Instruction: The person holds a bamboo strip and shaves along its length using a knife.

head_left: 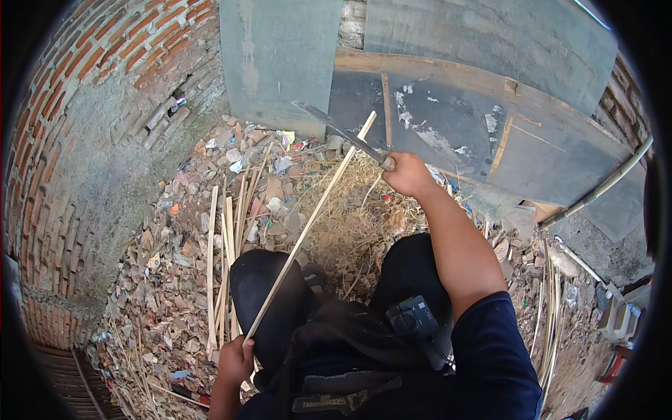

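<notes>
Long and pale, a wooden or bamboo strip (299,241) slants across my left knee, its far end raised over the ground. My left hand (236,359) is closed round its near end. In my right hand (407,175) is the handle of a machete (341,131), whose dark blade points to the far left. The blade crosses the strip close to its far end; whether the edge touches it I cannot tell. Beneath lie thin curly shavings (343,213), between and beyond my knees.
Several loose strips (212,269) lie left of my left knee, and more strips (550,315) on the right. Rubble (168,280) covers the ground. A brick wall (63,182) rises at left, grey panels (280,63) at the back. A black vented device (413,317) rests by my right thigh.
</notes>
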